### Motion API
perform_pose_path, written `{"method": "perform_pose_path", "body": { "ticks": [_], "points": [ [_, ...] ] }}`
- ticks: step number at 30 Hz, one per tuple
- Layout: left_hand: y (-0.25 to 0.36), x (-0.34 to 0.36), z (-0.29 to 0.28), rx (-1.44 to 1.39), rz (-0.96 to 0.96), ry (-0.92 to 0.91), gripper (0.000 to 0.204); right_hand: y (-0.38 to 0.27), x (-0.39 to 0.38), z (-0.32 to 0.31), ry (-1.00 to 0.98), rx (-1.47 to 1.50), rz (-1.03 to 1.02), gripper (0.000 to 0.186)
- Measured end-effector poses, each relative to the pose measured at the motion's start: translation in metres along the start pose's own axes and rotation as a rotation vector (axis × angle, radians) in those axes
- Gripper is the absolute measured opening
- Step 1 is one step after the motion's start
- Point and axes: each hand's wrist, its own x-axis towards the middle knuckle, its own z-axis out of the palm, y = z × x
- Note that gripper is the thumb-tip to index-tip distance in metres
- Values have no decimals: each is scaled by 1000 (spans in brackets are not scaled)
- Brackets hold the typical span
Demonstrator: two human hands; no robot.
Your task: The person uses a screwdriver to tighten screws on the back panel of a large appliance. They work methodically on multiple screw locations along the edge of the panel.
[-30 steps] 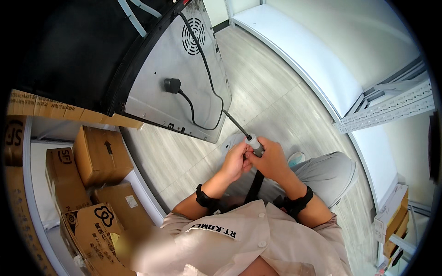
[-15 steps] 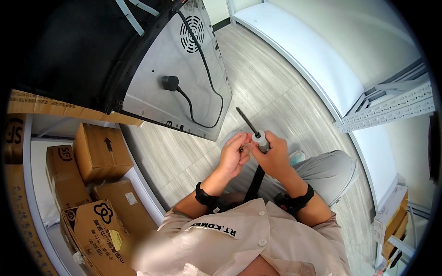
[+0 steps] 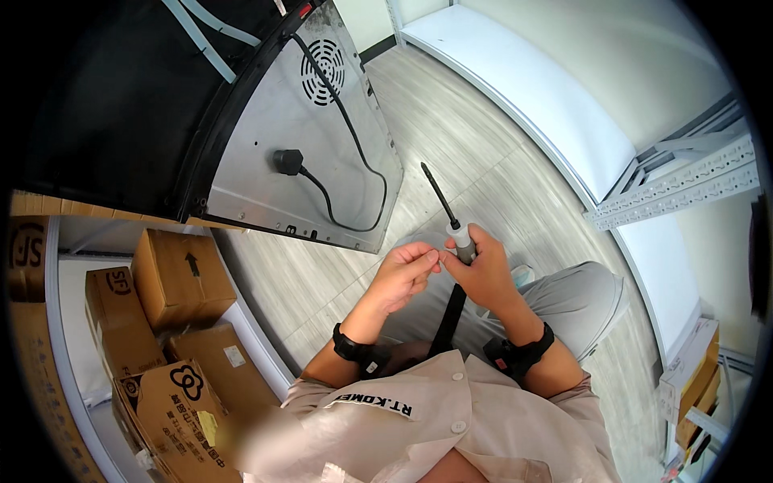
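In my right hand (image 3: pixel 489 271) is a screwdriver with a pale grey handle and a dark shaft (image 3: pixel 440 194). Its tip points away from me, up and slightly left. The fingers of my left hand (image 3: pixel 403 276) are pinched together beside the handle, close to my right thumb. Whatever lies in that pinch is too small or too hidden to make out. Beyond my hands stands a large black appliance with a bare metal panel (image 3: pixel 258 189). A black plug (image 3: pixel 287 162) sits against this panel, and its cord (image 3: pixel 383 193) loops across it.
Several cardboard boxes (image 3: pixel 183 278) fill a shelf at my left. White shelving (image 3: pixel 523 84) curves along the right side, with a perforated metal post (image 3: pixel 684 187) jutting inward. Grey wood-look floor (image 3: pixel 451 105) lies between the appliance and the shelving.
The screwdriver has shifted slightly, its tip now farther from me. My left fingers have closed into a tighter pinch; a small dark thing glimpsed at them earlier is hidden now. The view has shifted slightly.
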Motion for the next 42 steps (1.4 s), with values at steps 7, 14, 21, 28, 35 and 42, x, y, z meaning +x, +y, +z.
{"method": "perform_pose_path", "body": {
  "ticks": [7, 14, 21, 28, 35, 42],
  "points": [
    [13, 7, -6, -40, 44, 29, 13, -11, -1, -8, -50, -22, 13, 25],
    [42, 13, -14, -614, 288, -8, 21, -9, -5, -6, -179, 8, -50, 29],
    [50, 10, -7, -647, 337, 26, 18, -5, -7, 1, -154, -31, -85, 28],
    [44, 16, -10, -609, 373, 37, 21, -11, -3, 0, -216, -38, 16, 29],
    [35, 20, -6, -423, 603, 172, 17, -22, -5, -4, -429, 310, 505, 29],
    [35, 19, -4, -334, 648, 293, 16, -13, -6, 6, -24, -161, -210, 31]
  ]
}}
